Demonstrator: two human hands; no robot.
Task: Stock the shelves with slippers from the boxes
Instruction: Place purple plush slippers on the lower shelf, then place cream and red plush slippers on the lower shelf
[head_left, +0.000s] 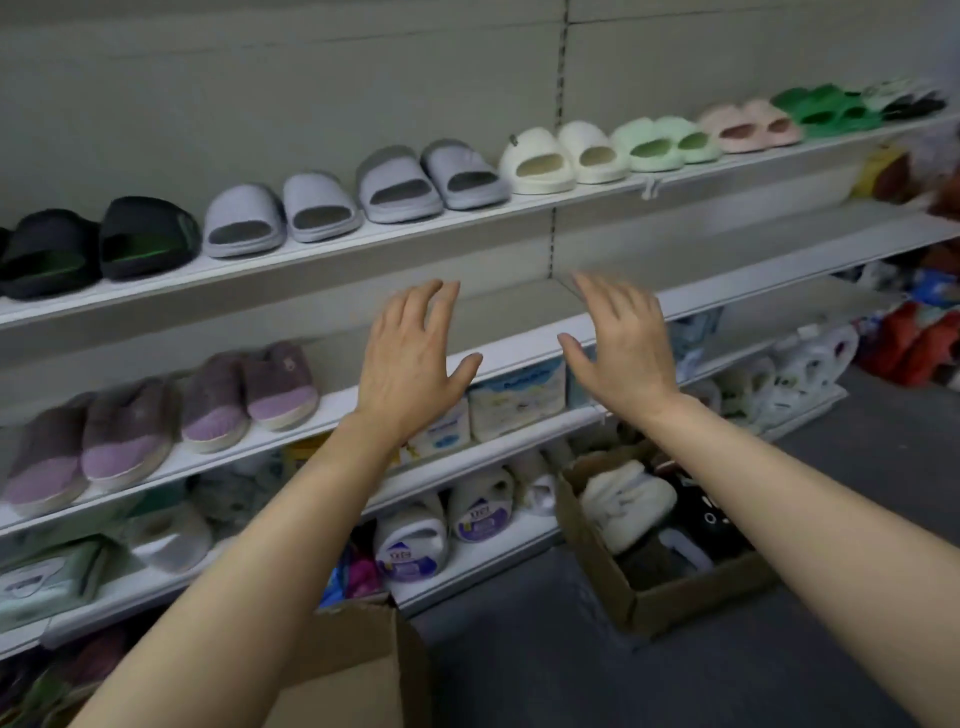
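Reaching toward purple slippers (249, 395), left hand (410, 364), right hand (623, 353) spread, empty, bottle labels (410, 558) blurred, unreadable

top shelf (363, 244): packed edge to edge with slides; no gap to slip into
middle shelf (332, 402): purple slippers (156, 415) hog the left part; bare board from there rightward, past both hands
upright post (553, 244): splits the bays
floor (519, 649): open box (670, 597) by the shelf base, another box (353, 670) just below the arms
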